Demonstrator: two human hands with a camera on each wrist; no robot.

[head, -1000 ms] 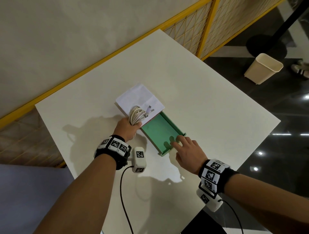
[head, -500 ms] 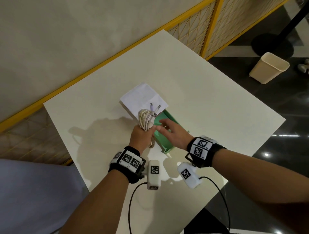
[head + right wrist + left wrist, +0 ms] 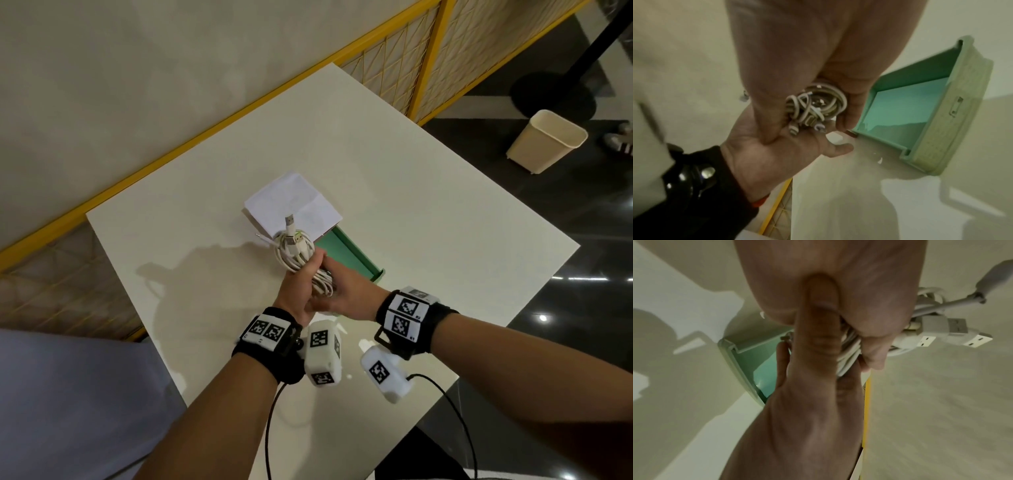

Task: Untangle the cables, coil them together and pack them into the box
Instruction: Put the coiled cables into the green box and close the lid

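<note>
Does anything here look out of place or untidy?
Only slightly: the cable coil, gripped by the left hand and right hand, has plug ends sticking out loose. The green box is intact. It holds nothing in the part that shows.

Both hands' grips, left hand point(image 3: 297, 287) and right hand point(image 3: 346, 293), seemingly closed together.

Dim wrist views, blurred, hard shadows
</note>
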